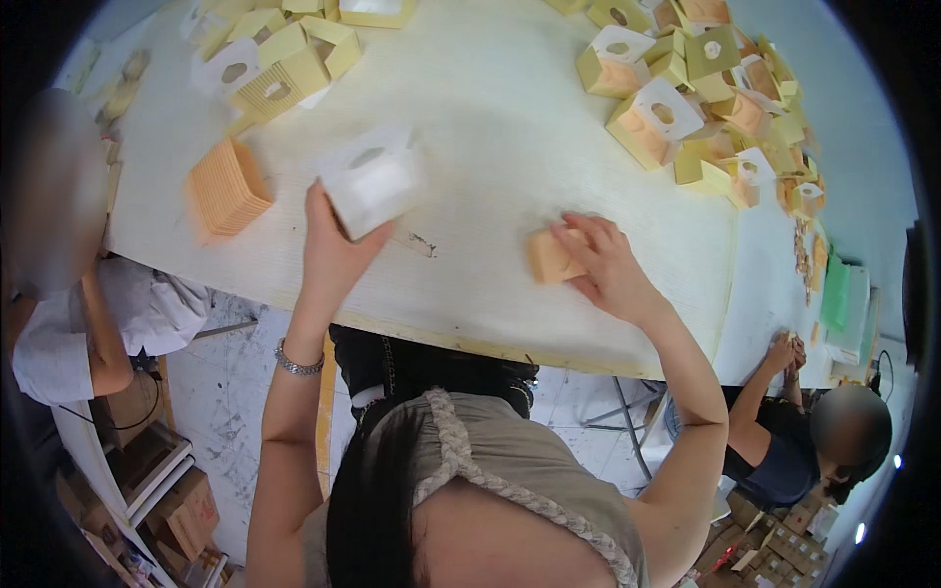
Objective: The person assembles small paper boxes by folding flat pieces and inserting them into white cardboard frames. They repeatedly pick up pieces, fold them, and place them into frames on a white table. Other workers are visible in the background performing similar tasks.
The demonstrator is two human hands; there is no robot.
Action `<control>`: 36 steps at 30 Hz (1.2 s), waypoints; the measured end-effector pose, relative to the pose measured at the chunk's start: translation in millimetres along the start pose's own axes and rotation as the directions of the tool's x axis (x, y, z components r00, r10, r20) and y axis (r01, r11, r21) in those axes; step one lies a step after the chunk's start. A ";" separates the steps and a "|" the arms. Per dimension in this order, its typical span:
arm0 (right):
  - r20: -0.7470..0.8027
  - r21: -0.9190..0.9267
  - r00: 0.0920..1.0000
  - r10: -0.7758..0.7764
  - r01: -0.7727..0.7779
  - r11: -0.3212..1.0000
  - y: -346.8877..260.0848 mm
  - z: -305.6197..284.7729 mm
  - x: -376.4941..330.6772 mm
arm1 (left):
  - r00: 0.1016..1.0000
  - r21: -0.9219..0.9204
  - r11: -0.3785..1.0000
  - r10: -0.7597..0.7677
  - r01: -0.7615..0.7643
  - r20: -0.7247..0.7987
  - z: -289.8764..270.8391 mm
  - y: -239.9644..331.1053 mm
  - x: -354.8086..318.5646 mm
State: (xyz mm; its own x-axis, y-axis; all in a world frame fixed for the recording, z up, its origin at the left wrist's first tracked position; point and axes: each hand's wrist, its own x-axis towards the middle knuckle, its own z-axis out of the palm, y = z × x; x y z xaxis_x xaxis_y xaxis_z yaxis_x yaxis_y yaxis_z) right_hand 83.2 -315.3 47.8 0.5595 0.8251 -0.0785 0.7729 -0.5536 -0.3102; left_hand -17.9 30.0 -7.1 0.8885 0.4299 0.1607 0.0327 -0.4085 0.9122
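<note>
Toward the near edge of the surface (480, 304), the left hand (338, 235) grips the white box (377, 181), thumb and fingers spread, seemingly to leave its top clear; the right hand (603, 265) curls closely over the small orange piece (545, 258), apparently steadying it.

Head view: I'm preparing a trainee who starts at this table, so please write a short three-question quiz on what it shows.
1. True or false: the left hand is nearer to the white box than the right hand is.
2. Fill in the colour: the right hand holds a small, light ____ piece.
3. Which lies to the left of the white box?
A) the small piece
B) the ribbed stack
C) the green sheet

Key: 1 true; 2 orange; 3 B.
</note>
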 end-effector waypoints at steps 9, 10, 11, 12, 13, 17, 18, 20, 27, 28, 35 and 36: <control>-0.214 -0.310 0.900 -0.379 0.305 0.901 -66.9 -20.5 100.7 | 0.929 0.183 0.974 0.055 -0.129 0.365 19.0 21.1 6.7; -0.190 -0.254 0.900 -0.392 0.341 0.905 -69.5 -15.8 111.5 | 0.923 0.198 0.967 0.076 -0.160 0.377 19.6 19.0 7.8; -0.167 -0.197 0.898 -0.407 0.374 0.906 -71.4 -9.8 120.8 | 0.916 0.212 0.958 0.096 -0.191 0.390 19.7 17.8 9.3; -0.137 -0.134 0.896 -0.423 0.406 0.904 -71.9 -4.5 126.2 | 0.926 0.213 0.961 0.086 -0.174 0.369 19.7 19.1 9.2; -0.119 -0.022 0.901 -0.417 0.417 0.909 -67.6 -2.8 128.9 | 0.934 0.214 0.964 0.076 -0.158 0.348 19.0 22.4 10.2; -0.067 0.129 0.902 -0.427 0.433 0.892 -52.6 -11.5 123.0 | 0.947 0.222 0.957 0.118 -0.188 0.298 19.3 13.7 8.5; -0.059 0.090 0.905 -0.422 0.426 0.900 -50.4 -14.4 117.8 | 0.948 0.226 0.957 0.108 -0.181 0.301 20.2 13.6 8.8; -0.114 -0.110 0.841 -0.529 0.518 0.848 -33.2 -10.8 121.3 | 0.947 0.235 0.958 0.088 -0.166 0.309 20.3 16.6 10.4; -0.325 -0.177 0.794 -0.514 0.483 0.858 -38.4 19.1 113.7 | 0.949 0.208 0.952 0.167 -0.226 0.266 21.6 12.0 11.4; -0.299 -0.197 0.805 -0.512 0.473 0.859 -42.0 15.9 111.2 | 0.949 0.214 0.950 0.165 -0.226 0.270 21.3 11.8 11.2; -0.315 -0.300 0.820 -0.478 0.392 0.870 -30.6 -2.2 99.1 | 0.942 0.234 0.938 0.191 -0.258 0.275 23.6 11.1 10.5; -0.314 -0.307 0.824 -0.472 0.382 0.872 -34.9 -3.0 100.2 | 0.945 0.238 0.939 0.183 -0.250 0.271 23.3 11.9 10.1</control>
State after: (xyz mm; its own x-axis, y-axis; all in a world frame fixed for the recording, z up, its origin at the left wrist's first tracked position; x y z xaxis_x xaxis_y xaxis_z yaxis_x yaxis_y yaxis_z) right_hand 113.1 -213.6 53.6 0.1905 0.9057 0.3786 0.9793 -0.2020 -0.0095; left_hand 2.1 10.7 -3.4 0.9696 0.1131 0.2169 -0.0829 -0.6824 0.7262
